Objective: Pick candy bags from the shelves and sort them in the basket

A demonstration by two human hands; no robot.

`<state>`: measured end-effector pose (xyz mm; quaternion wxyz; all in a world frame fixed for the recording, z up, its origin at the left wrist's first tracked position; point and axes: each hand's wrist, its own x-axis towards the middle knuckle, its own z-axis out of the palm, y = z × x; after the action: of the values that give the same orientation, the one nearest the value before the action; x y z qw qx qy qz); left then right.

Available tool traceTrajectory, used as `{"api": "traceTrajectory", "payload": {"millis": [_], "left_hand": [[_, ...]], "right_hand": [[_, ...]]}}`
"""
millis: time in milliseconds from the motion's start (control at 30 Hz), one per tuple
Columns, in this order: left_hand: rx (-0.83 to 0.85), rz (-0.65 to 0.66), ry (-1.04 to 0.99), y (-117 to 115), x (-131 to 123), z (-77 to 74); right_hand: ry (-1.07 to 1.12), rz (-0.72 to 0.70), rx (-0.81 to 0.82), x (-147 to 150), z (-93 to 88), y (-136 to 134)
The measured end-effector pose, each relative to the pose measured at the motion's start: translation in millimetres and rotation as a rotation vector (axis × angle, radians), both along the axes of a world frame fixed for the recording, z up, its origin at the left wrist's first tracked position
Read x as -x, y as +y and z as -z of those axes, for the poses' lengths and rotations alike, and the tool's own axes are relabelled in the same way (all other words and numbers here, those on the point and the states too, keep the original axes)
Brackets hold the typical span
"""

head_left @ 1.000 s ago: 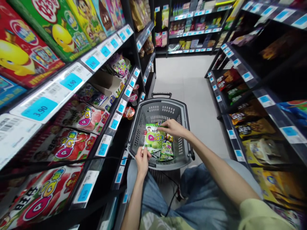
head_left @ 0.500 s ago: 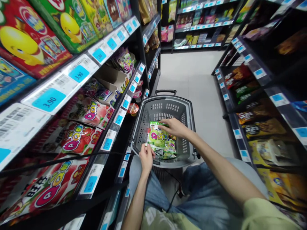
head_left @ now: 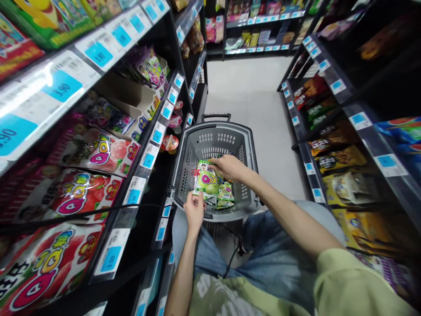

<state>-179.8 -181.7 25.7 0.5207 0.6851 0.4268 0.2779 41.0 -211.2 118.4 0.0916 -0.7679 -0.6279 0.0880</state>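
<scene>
Inside the grey shopping basket [head_left: 182, 171] lies a green bag of QQ gummy candy [head_left: 208, 177], tilted toward me over other small packets. My left hand [head_left: 194, 210] pinches the bag's lower left corner between thumb and fingers. At its upper right edge is my right hand [head_left: 229, 167], with curled fingers on the bag; some fingertips are hidden. Several smaller green candy packets [head_left: 225, 202] show beneath and to the right of the bag.
The basket stands on the aisle floor [head_left: 269, 83] before my knees. On the left, a shelf holds red gummy bags [head_left: 82, 193] and price labels [head_left: 110, 259]. Snack bags [head_left: 340, 160] line the right shelf. A black cable [head_left: 131, 206] crosses on the left.
My right hand has moved closer over the bag's upper edge, its fingers now more bent. The left hand keeps the lower corner. The view has shifted, so the shelves appear further left and higher.
</scene>
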Motion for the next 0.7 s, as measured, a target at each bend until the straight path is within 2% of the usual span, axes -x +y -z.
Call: {"api": "traceTrajectory", "payload": {"millis": [233,333,500,700], "left_hand": [[-0.007,0.029,0.004,0,0,0.9],[0.007,0.022,-0.004,0,0,1.0],[0.025,-0.004,-0.019,1,0,2.6],[0.043,0.013,-0.036,0,1,3.7]], "right_hand": [[0.157,-0.003,-0.102,-7,8.3,1],[0.246,-0.024,-0.150,-9,5.2,2],[0.528,-0.082,-0.223,-12,-5.4,1],[0.641,-0.022,-0.196,-13,-8.6,0]]}}
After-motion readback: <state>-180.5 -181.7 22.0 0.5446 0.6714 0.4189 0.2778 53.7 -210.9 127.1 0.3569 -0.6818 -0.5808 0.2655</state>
